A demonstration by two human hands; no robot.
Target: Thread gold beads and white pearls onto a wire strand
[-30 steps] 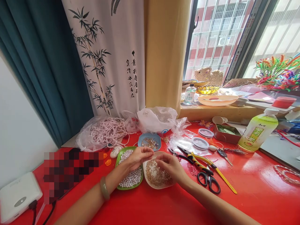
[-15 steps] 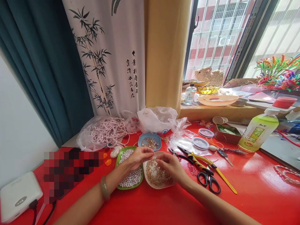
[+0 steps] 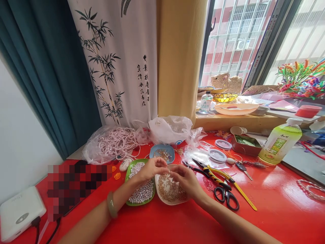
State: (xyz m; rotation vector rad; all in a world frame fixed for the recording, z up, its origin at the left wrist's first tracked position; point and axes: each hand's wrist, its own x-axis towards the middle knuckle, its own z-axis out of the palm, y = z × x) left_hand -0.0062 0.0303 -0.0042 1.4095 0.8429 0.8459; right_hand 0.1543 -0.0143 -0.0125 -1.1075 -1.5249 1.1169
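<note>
Left hand [image 3: 155,169] and right hand [image 3: 186,178]: both grips narrow, fingertips near each other; contents too small to tell. Clock from fingertips: gold beads [image 3: 166,196] at 6, in white tray [image 3: 172,203]; green tray [image 3: 139,204] with pearl beads [image 3: 143,196] at 8; blue dish [image 3: 162,146] at 11; scissors [image 3: 225,197] at 4, on red counter [image 3: 162,225].

We are wearing a smooth, rounded grey-green bangle [image 3: 112,205] on our left arm [image 3: 88,224], which is showing bare either side of the bangle.
</note>
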